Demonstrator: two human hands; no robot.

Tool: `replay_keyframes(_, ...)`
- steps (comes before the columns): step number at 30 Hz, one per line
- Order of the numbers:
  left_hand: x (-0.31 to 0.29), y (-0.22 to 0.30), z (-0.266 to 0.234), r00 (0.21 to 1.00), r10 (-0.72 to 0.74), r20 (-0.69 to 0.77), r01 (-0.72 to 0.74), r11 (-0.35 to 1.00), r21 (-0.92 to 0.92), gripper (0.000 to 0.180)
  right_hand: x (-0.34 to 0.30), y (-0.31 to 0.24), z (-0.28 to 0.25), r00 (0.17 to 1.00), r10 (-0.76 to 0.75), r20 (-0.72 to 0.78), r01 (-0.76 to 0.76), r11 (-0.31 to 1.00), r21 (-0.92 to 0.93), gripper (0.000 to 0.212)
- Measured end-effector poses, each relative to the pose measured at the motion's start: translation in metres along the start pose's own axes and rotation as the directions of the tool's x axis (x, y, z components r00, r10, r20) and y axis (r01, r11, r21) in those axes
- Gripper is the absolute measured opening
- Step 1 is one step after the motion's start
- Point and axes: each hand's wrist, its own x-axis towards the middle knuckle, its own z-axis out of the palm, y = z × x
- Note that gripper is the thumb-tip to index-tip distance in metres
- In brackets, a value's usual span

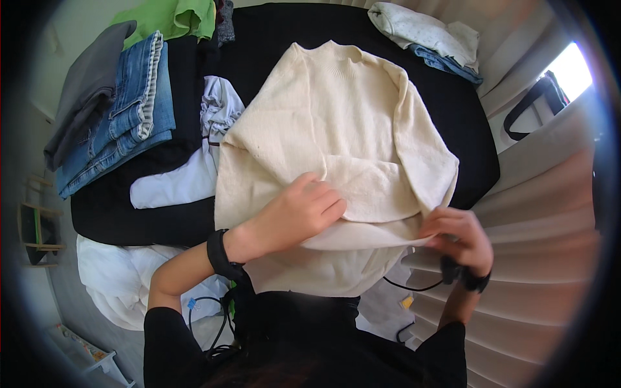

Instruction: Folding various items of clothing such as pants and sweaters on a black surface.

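Observation:
A cream knit sweater [356, 129] lies spread out with its ribbed collar at the far end and its lower part hanging over the near edge of the black surface. One sleeve is folded across its front. My left hand [309, 210] rests over the middle of the sweater, fingers curled in at the folded sleeve; its fingertips are partly hidden. At the sweater's right side, my right hand [460, 236] pinches the edge of the fabric, which is lifted in a fold between both hands. Each wrist wears a black band.
The sweater lies on a black-covered surface [259, 29]. To the left are blue jeans [129, 110], a dark grey garment [87, 97], a green cloth [171, 19] and a white garment [178, 178]. Folded light clothes [424, 32] sit far right, beside a beige curtain [537, 252]. White bedding [116, 278] bulges lower left.

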Motion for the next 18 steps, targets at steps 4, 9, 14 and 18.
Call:
replay_keyframes(4, -0.004, -0.006, 0.001, 0.995, -0.085, -0.056, 0.078, 0.991, -0.107, 0.026, -0.028, 0.049, -0.062, 0.911, -0.230, -0.343, 0.282, 0.953, 0.109, 0.019)
replay_keyframes(9, -0.008, -0.006, 0.005, 0.995, -0.099, -0.001, 0.098, 0.985, -0.143, 0.029, -0.089, 0.164, -0.159, 0.325, 0.211, -0.922, 0.595, 0.712, 0.373, 0.026)
replay_keyframes(14, -0.011, -0.005, 0.010, 0.993, -0.116, -0.031, 0.111, 0.985, -0.135, 0.029, -0.099, 0.218, -0.142, 0.068, 0.593, -0.802, 0.528, 0.660, 0.534, 0.034)
replay_keyframes(18, -0.009, -0.004, 0.014, 0.990, -0.141, -0.012, 0.137, 0.980, -0.142, 0.028, -0.048, 0.163, -0.053, -0.003, 0.169, -0.986, 0.024, 0.985, 0.169, 0.033)
